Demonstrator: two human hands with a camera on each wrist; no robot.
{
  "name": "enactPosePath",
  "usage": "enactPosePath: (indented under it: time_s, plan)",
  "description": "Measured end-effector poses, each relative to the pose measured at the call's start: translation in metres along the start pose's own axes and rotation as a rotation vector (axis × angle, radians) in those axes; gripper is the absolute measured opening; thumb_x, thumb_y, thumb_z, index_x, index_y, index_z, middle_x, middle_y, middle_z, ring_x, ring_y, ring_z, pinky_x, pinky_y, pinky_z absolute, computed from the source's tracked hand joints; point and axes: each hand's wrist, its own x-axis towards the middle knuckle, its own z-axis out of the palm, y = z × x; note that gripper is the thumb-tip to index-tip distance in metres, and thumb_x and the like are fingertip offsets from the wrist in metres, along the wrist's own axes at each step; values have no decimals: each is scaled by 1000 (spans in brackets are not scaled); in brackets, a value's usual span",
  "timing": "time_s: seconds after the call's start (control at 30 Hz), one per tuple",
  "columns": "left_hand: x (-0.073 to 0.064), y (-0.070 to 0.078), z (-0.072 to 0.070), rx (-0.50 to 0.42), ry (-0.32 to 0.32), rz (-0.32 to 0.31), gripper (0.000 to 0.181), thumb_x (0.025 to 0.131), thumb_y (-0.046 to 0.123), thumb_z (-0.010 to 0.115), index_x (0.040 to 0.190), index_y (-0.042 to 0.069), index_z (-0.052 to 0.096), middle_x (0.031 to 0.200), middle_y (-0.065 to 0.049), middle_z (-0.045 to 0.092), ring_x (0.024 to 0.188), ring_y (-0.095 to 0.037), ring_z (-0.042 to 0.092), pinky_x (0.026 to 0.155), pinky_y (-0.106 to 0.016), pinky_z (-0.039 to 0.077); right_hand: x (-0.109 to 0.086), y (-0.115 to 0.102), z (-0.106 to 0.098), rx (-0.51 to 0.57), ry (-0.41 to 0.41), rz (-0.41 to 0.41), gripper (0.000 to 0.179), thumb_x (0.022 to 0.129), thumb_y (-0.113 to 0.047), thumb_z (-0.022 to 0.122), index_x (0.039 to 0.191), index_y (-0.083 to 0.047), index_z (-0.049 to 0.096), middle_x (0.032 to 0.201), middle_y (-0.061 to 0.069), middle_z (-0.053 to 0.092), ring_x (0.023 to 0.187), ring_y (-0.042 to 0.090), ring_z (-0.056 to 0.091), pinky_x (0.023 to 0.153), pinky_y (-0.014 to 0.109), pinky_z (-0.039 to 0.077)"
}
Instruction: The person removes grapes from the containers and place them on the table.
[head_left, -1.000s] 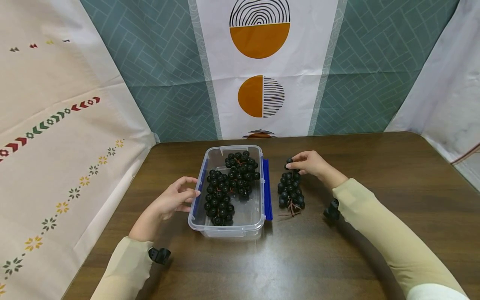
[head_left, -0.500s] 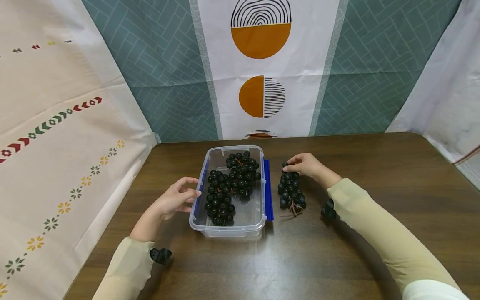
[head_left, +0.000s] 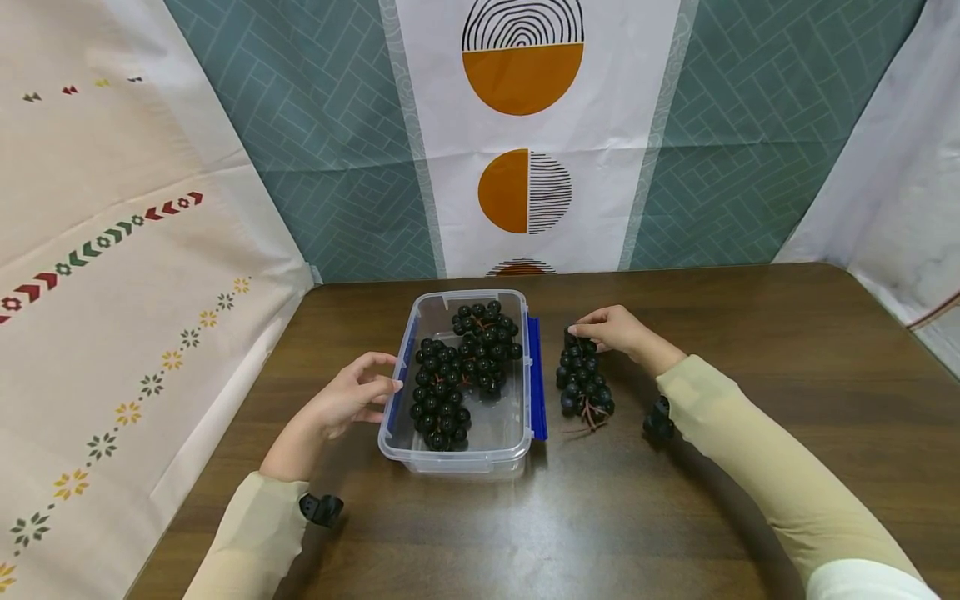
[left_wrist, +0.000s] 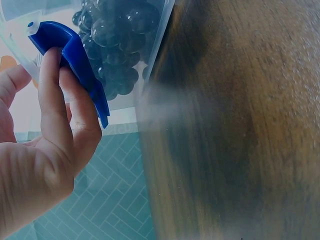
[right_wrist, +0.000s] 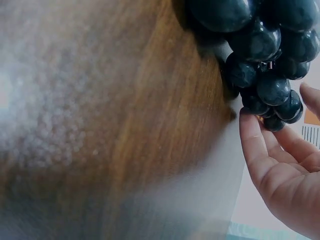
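Note:
A clear plastic food container (head_left: 491, 433) with blue side latches stands on the table, two bunches of dark grapes (head_left: 438, 396) inside it. My left hand (head_left: 352, 396) grips its left side, thumb at the rim. In the left wrist view the fingers (left_wrist: 52, 100) curl against the blue latch (left_wrist: 75, 55). Right of the container, a third bunch of dark grapes (head_left: 581, 379) lies with its reddish stem toward me. My right hand (head_left: 618, 329) pinches the far tip of this bunch. The right wrist view has the fingertips (right_wrist: 248, 125) under the end grapes (right_wrist: 272, 90).
The brown wooden table (head_left: 480, 542) extends around the container. A second blue latch (head_left: 537, 379) hangs open on the container's right side, between it and the loose bunch. Patterned cloths (head_left: 345, 150) hang behind and at both sides.
My right hand has moved slightly left and toward me, and the far tip of the loose bunch has come down with it. The left hand and container keep their place.

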Motion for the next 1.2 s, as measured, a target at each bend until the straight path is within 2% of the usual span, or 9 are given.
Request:
enactPosePath:
  time_s: [0.2,0.5,0.67,0.8,0.93,1.2]
  plan:
    - [0,0,0,0,1,-3,50,94,15,52,138,5,31,115,-13,55,88,-15,58,71,-32,54,0,0,-1,49,2,30,62,98,-38,49,137,9,41,141,31,39,125,42,46,95,43,47]
    - [-1,1,1,7,3,-9,51,94,15,52,139,5,30,115,-13,53,90,-16,58,74,-33,54,-10,-2,-9,122,5,7,67,99,-40,47,139,12,36,134,34,45,121,40,52,94,41,49]
    - [-2,2,1,8,5,-15,51,94,16,53,139,6,31,114,-13,52,89,-15,59,74,-32,54,-14,-4,-13,159,7,-9,62,99,-37,47,136,13,39,132,34,49,115,36,58,92,39,50]
    - [-2,2,1,2,4,-18,52,93,16,53,139,6,30,114,-14,51,89,-16,59,74,-33,54,-18,-7,-15,177,18,-17,58,99,-32,49,133,14,42,127,34,52,99,24,66,89,38,51]
    - [-2,2,1,-6,2,-17,53,93,16,54,140,6,30,113,-14,50,90,-16,60,75,-34,54,-21,-10,-15,169,24,-26,54,98,-29,52,131,13,45,125,32,55,90,15,67,89,39,52]
    - [-2,2,2,-5,6,-14,53,93,17,54,139,7,30,113,-14,50,90,-17,59,75,-34,54,-32,-17,-15,116,60,-44,46,97,-27,55,126,9,51,119,27,59,97,24,65,87,39,53]
